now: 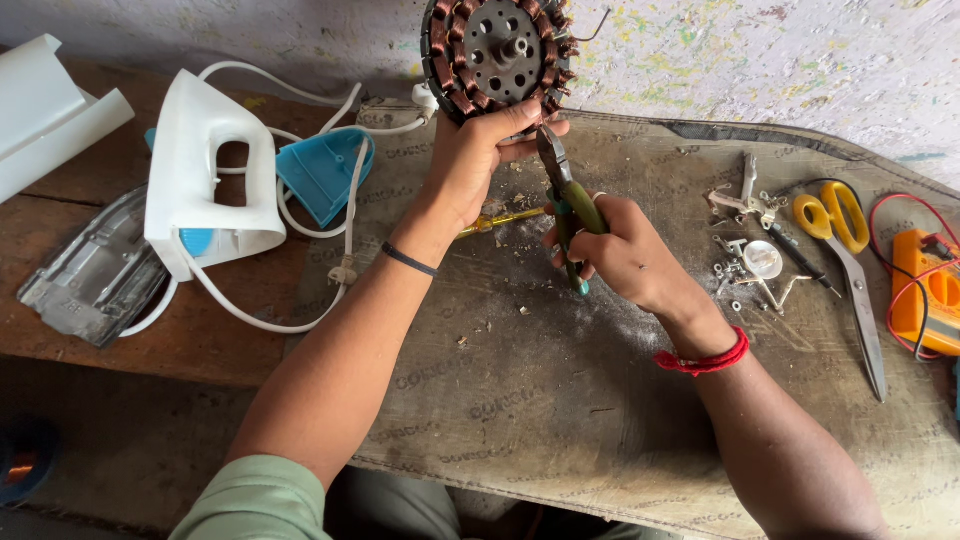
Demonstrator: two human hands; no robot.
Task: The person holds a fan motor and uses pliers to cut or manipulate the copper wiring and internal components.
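Sacking (560, 400), worn and grey-brown, covers most of the wooden bench (190, 340) and lies under both forearms. Left of it rests a dismantled clothes iron: its white body (205, 170), metal soleplate (95, 275), a blue cover (325, 170) and a looping white cord (300, 215).

At the far edge of the bench, against the speckled wall, the left hand (475, 160) props a round motor stator (497, 55) upright, copper windings ringing a dark hub. The thumb lies across the lower rim and the fingers curl behind it, a firm grasp.

The right hand (615, 250), a red thread at its wrist, is wrapped tight around the green handles of a pair of pliers (565, 205). Their nose points up to the lower right edge of the stator, beside the left thumb; whether it bites on a wire cannot be told.

Yellow-handled scissors (845, 260) lie to the right, near an orange multimeter (925, 290) with red leads. Between scissors and hand sit loose screws and small metal parts (745, 260). A yellow-handled screwdriver (500, 220) lies just under the left wrist.
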